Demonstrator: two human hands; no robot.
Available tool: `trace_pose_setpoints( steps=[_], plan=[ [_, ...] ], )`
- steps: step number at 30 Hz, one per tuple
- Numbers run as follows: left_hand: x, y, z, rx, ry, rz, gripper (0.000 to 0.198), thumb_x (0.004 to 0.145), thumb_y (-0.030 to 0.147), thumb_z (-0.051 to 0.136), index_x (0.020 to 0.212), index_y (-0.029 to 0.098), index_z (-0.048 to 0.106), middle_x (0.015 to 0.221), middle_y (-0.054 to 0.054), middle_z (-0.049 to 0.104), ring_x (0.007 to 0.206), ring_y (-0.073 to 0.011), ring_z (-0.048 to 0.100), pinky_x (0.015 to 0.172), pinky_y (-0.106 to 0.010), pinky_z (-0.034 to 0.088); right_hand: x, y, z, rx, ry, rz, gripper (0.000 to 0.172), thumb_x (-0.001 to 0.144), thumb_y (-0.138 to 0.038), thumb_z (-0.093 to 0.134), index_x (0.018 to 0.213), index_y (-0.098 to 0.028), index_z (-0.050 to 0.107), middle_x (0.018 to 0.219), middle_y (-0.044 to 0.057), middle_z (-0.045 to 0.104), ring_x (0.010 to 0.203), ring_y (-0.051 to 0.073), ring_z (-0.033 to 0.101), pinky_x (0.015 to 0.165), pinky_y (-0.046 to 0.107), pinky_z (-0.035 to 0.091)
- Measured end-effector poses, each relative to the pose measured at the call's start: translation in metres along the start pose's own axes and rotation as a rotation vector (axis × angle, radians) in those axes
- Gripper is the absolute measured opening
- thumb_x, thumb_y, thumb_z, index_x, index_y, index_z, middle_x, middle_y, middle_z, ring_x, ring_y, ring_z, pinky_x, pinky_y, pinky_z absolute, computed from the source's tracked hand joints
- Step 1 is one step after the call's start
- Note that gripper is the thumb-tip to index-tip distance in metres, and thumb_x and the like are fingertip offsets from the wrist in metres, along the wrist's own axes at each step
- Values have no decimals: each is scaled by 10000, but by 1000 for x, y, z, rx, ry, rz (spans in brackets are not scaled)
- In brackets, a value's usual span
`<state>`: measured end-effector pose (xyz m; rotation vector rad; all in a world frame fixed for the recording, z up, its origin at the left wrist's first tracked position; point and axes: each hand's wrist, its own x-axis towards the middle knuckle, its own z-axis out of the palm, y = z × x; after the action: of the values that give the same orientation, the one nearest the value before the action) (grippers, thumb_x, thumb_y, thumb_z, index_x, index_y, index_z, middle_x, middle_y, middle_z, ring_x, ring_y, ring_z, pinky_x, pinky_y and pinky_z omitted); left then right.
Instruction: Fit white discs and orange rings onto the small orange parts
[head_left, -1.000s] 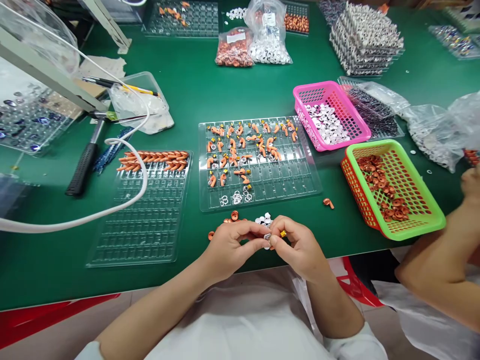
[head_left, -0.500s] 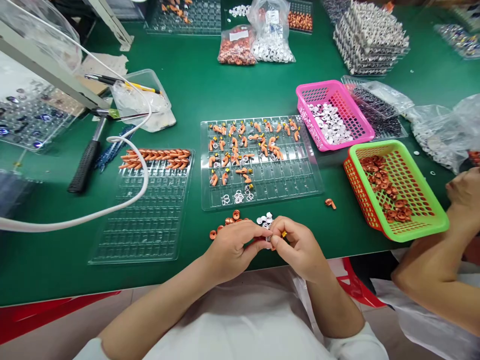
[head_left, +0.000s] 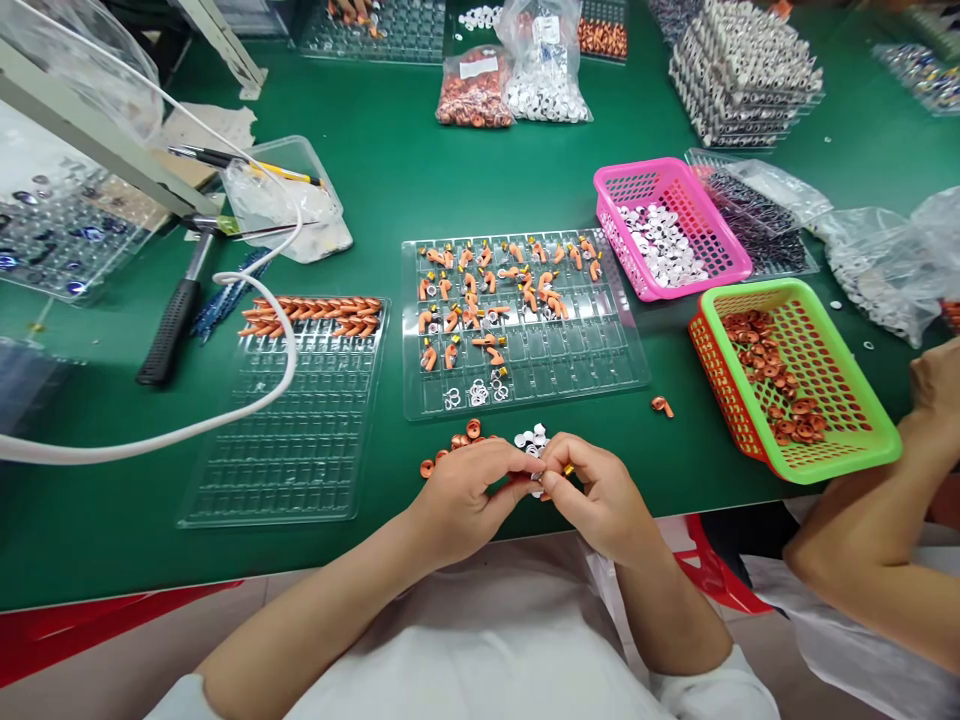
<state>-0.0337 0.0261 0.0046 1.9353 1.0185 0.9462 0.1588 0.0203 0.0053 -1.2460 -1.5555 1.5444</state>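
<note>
My left hand point(head_left: 466, 497) and my right hand point(head_left: 602, 492) meet fingertip to fingertip near the table's front edge. Pinched in the right one is a small orange part with a gold-coloured end point(head_left: 568, 469), mostly covered by fingers. The left thumb and forefinger close at its other side, on something too small and hidden to name. Just beyond the hands lie small white round caps point(head_left: 531, 437) and copper-coloured cup-shaped pieces point(head_left: 472, 430). A clear compartment tray point(head_left: 577, 368) behind them carries orange curved parts with gold ends, plus several loose silvery rings point(head_left: 478, 393).
Right of the tray are a pink basket point(head_left: 741, 268) of white caps and a green basket point(head_left: 885, 450) of copper pieces. One copper piece point(head_left: 662, 406) lies alone. Leftward are another tray point(head_left: 300, 430), a hammer point(head_left: 174, 325) and a white cable point(head_left: 289, 350). A co-worker's arm point(head_left: 885, 525) rests at right.
Both hands keep nearly the same pinch, with only slight finger movement. The co-worker's hand at the right edge has shifted a little to the right.
</note>
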Motion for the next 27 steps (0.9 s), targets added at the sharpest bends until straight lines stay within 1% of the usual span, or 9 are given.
trace_pose_setpoints(
  steps=[3,5,13,19,24,27],
  plan=[
    [0,2,1,-37,23,-69,198,837,45,696,964,194,722,814,18,777,701,-107,702,716,-189,553,1,0,1,33,5,4,147,902,-189,526,757,-207,516,798,5,575,749,157,540,690,290,419],
    [-1,3,2,-36,36,-79,196,830,43,698,956,191,725,813,15,778,699,-109,703,713,-191,556,2,1,3,46,15,8,151,898,-193,527,749,-208,507,794,4,566,745,158,531,687,292,410],
    [0,5,4,21,77,-9,158,881,80,645,942,206,718,809,0,779,715,-128,720,743,-234,581,3,4,6,90,24,1,157,890,-181,519,745,-213,469,789,-3,522,738,159,494,666,292,383],
    [0,6,8,66,121,61,170,877,47,620,951,180,695,807,-19,770,721,-135,716,761,-253,585,1,5,6,109,15,-22,154,890,-181,518,753,-216,457,779,-7,507,733,159,484,661,293,375],
    [-1,9,14,86,181,70,179,864,28,626,950,172,689,811,-31,766,739,-143,714,794,-278,579,1,3,8,93,47,-45,156,876,-168,521,746,-215,448,775,-7,506,726,156,478,653,290,368],
    [-1,12,16,74,194,57,178,869,28,621,942,177,687,801,-27,763,730,-141,709,791,-278,576,3,3,9,99,51,-42,159,870,-170,521,738,-215,443,764,-10,501,709,151,469,639,284,363]
  ],
)
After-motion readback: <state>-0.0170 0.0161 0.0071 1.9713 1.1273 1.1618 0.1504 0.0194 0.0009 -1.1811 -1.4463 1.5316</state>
